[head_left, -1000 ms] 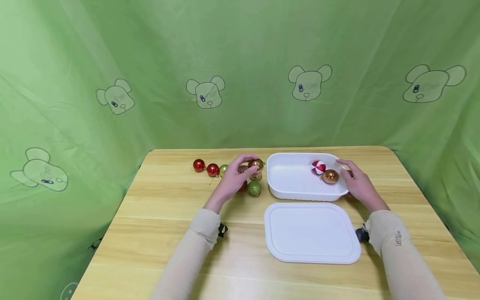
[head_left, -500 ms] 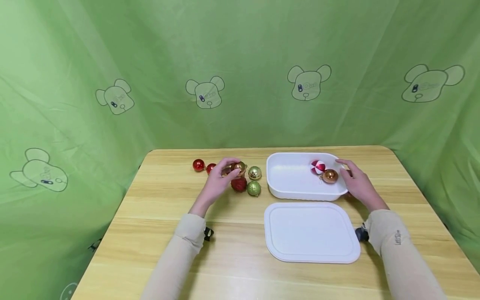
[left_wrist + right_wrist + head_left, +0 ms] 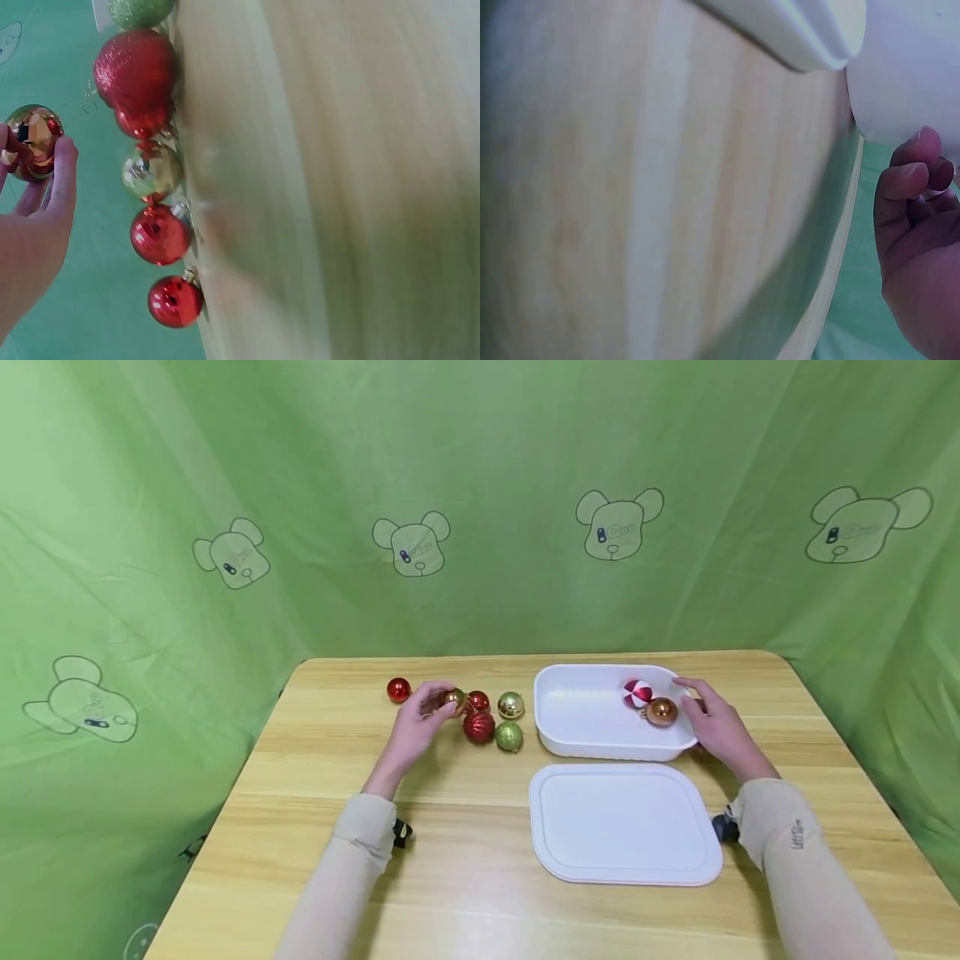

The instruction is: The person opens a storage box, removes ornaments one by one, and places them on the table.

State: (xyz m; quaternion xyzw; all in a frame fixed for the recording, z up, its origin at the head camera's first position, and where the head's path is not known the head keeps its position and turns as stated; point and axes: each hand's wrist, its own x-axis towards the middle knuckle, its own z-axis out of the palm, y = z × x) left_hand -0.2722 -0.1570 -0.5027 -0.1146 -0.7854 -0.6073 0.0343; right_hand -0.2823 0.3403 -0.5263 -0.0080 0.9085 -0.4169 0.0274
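My left hand [image 3: 415, 727] pinches a shiny gold Christmas ball [image 3: 454, 701] between thumb and fingers. In the left wrist view that ball [image 3: 34, 142] hangs apart from a row of other balls on the table. Nearby lie a ridged dark red ball [image 3: 478, 727], a smaller red ball [image 3: 477, 701], a pale gold ball [image 3: 511, 705] and a glittery green ball [image 3: 509, 737]. My right hand [image 3: 722, 729] grips the right end of a white plastic box [image 3: 577, 750]. Inside it are a red-and-white ball [image 3: 637, 693] and a copper ball [image 3: 662, 712].
A white lid [image 3: 626, 824] lies flat on the wooden table [image 3: 465, 877] in front of the box. Another red ball [image 3: 399, 690] sits at the far left of the group. My left hand hides part of the row. A green curtain [image 3: 480, 585] surrounds the table.
My left hand has moved left with the gold ball, away from the box and over the row, uncovering the red and pale gold balls. My right hand stays on the box.
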